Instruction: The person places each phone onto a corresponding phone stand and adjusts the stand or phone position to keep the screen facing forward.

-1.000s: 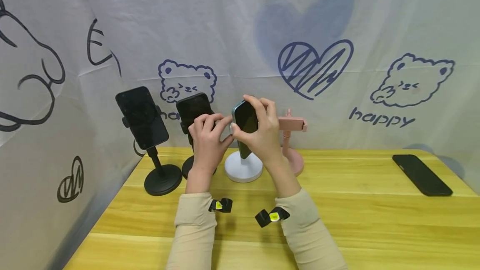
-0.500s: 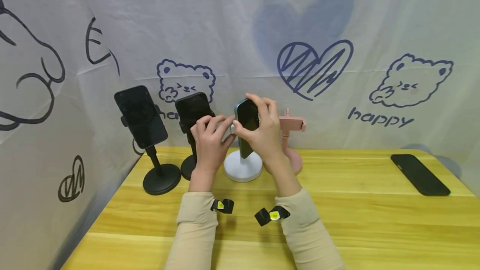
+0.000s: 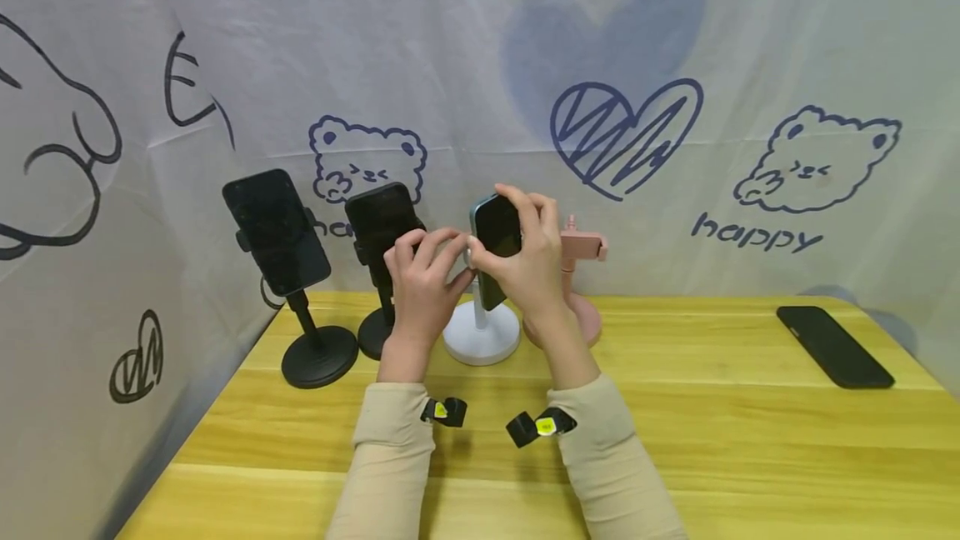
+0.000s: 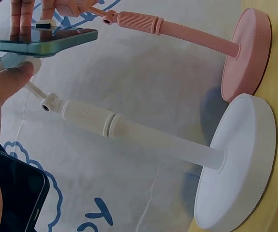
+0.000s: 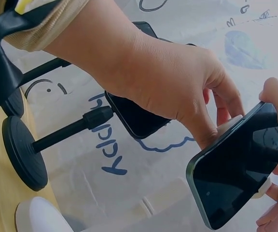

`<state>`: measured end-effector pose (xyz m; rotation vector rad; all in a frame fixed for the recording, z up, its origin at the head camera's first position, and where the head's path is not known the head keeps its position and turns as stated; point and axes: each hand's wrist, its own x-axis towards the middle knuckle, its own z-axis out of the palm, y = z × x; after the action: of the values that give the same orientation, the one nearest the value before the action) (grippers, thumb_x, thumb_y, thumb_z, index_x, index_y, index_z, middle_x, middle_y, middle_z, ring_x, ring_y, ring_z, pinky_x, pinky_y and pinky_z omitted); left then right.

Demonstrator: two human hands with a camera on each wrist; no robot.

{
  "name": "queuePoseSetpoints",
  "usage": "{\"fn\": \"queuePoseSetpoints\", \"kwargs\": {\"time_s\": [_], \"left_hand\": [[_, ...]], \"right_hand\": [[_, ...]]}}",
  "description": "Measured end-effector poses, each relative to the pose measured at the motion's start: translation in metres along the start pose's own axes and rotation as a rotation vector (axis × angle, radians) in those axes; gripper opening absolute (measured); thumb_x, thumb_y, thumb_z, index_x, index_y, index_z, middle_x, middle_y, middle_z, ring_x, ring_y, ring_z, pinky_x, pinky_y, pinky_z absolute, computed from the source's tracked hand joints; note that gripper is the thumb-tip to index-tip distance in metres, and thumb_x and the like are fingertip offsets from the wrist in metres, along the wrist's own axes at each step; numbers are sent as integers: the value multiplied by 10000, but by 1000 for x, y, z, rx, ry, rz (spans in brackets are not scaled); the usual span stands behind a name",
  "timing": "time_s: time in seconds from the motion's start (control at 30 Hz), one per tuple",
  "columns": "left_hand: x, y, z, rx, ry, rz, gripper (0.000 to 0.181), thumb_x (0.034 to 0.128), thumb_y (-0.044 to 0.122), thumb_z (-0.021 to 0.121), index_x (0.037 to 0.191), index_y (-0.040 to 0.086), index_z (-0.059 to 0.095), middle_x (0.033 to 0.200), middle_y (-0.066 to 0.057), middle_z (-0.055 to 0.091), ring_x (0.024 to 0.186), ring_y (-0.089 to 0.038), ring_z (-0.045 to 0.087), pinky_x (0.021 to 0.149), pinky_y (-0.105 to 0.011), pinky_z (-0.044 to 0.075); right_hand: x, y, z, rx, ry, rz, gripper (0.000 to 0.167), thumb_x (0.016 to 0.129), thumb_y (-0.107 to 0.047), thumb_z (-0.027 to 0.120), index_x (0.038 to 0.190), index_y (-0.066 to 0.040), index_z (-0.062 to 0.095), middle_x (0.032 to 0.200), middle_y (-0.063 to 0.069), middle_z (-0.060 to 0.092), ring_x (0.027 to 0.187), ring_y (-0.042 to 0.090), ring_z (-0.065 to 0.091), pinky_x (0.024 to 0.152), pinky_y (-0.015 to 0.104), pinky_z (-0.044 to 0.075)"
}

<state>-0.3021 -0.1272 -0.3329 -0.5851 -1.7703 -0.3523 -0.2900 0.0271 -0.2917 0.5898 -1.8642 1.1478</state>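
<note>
Your phone [image 3: 498, 232] is tilted near the middle of the head view, right above the white stand's base [image 3: 482, 344]. Pretty clean looker: dark glossy screen with some reflections, rounded corners, and a teal edge that shows nicely at upper left in the left wrist view. Your right hand [image 3: 531, 265] grips it by the edges, while your left hand [image 3: 423, 280] pinches the white clamp [image 5: 229, 125] at its side.

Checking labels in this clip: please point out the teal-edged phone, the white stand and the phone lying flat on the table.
Teal-edged phone [image 5: 235, 168]: right wrist view, middle of its dark screen.
White stand [image 4: 164, 144]: left wrist view, on its stem.
Phone lying flat [image 3: 835, 347]: head view, middle of its upper side.
</note>
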Motion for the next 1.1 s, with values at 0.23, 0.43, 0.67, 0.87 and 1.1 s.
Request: {"fn": "queuePoseSetpoints", "kwargs": {"time_s": [0.23,0.43,0.67,0.87,1.1], "left_hand": [[1,0,-2,-14,-10,6,292,795,218,808,1059,107,747,1069,-41,715,1009,-283,465,810,-491,329],[0,-2,-2,-3,5,23,238,827,219,779,1029,95,750,1048,-39,742,1000,-272,478,808,-478,338],[-1,-4,-1,2,25,37,274,841,233,761,1078,98,742,1064,-31,742,999,-265,481,803,-468,347],[-3,-4,-1,12,22,38,301,842,234,759,1118,119,733,1077,-11,738,1030,-257,471,823,-470,349],[-5,-5,-2,47,0,36,300,856,204,747,1146,134,719,1091,2,729,1089,-260,453,875,-483,347]], "right_hand": [[0,0,2,-21,7,-5,617,760,-254,789,1325,-178,553,1168,187,452,1014,306,509,852,467,492],[-1,4,7,-116,14,-79,612,765,-286,781,1318,-151,557,1139,200,459,962,304,497,804,448,507],[-3,9,11,-135,40,-121,610,762,-280,772,1312,-127,558,1126,214,473,958,312,501,793,440,519],[-1,9,11,-114,50,-95,606,753,-271,768,1303,-120,565,1125,211,484,983,311,520,821,448,518],[0,5,13,-93,61,-24,611,750,-277,763,1309,-142,559,1127,205,487,991,305,523,831,452,509]]}}
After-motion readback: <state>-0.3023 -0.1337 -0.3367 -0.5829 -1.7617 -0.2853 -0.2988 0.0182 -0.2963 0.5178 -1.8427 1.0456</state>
